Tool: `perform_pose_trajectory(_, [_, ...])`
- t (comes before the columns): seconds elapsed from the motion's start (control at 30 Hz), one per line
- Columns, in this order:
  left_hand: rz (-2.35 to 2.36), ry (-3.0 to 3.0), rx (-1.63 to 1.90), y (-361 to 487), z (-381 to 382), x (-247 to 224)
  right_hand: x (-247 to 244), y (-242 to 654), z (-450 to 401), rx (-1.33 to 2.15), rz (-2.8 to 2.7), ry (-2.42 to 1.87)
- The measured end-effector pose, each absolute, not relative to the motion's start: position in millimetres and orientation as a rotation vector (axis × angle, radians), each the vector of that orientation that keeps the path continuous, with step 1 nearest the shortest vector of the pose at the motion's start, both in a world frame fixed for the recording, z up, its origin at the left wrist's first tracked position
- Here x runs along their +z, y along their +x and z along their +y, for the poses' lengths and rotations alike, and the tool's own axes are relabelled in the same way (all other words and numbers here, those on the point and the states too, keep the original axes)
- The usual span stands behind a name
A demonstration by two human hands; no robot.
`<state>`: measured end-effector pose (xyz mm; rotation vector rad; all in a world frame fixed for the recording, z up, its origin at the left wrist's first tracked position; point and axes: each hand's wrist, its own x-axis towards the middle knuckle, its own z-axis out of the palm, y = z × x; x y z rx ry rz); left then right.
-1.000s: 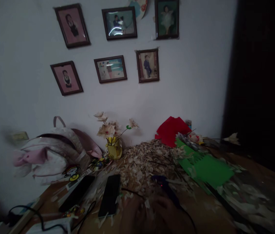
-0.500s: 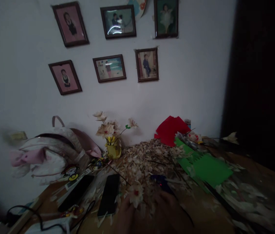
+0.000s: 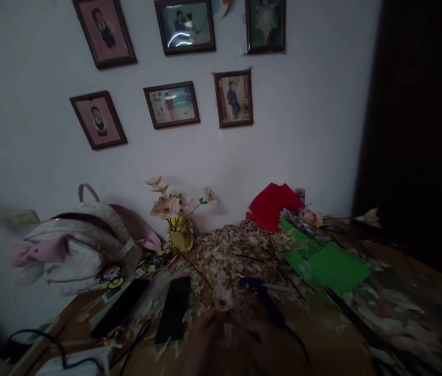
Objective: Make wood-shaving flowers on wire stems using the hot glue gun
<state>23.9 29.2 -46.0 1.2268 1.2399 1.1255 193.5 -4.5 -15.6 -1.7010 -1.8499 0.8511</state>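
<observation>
Low in the view, my left hand (image 3: 207,329) and my right hand (image 3: 258,337) are dark and blurred, close together above the wooden table (image 3: 334,324). A pale flower with a red centre (image 3: 223,298) rises from between them, and its thin dark stem (image 3: 197,270) slants up and left. It seems to be in my left hand, though the fingers are hard to make out. Just beyond my right hand lies a dark blue hot glue gun (image 3: 262,297) with a small red light and a black cord.
A heap of pale petals (image 3: 236,253) covers the table's middle, with green sheet (image 3: 326,269) and red sheet (image 3: 271,206) beyond. Left of my hands lie two black phones (image 3: 172,310), a yellow vase of flowers (image 3: 179,236), a backpack (image 3: 80,245) and cables.
The flower has come up into view from my hands and now stands higher. The whole scene has shifted slightly in the picture as my head moved.
</observation>
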Motion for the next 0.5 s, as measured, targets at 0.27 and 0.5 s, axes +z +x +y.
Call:
perform_pose_trajectory(0.27, [1.289, 1.068, 1.376, 9.9, 40.1, -25.6, -27.3, 199.0, 6.3, 1.067, -1.639, -1.454])
perform_pose_trajectory(0.5, [1.347, 0.977, 1.481, 8.3, 31.7, -5.1, -40.6, 209.7, 14.3, 1.21, -1.577, -1.262])
